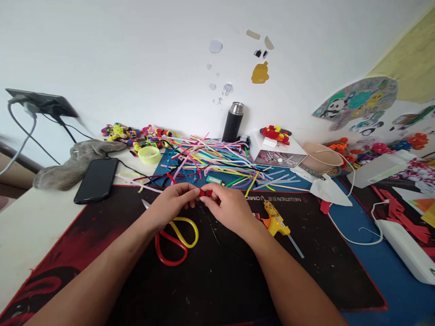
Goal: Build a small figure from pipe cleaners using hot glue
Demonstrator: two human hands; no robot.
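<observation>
A small red piece (205, 193) is pinched between both hands above the black mat (217, 280). My left hand (175, 201) grips its left end with thumb and forefinger, the other fingers curled. On its right end, my right hand (226, 203) is closed, thumb against the forefinger. Much of the piece is hidden by the fingertips. Scissors with one red and one yellow handle (185, 233) lie below my left hand, their blades partly under the wrist. To the right of my right hand rests a yellow glue gun (276, 219) with a clear stick in its back.
Colourful pipe cleaners (204, 158) are heaped behind the hands, before a black thermos (233, 122). A phone (96, 180) and grey cloth (73, 165) lie left. A white drawer box (278, 151), white cables and a long white device (406, 251) are right.
</observation>
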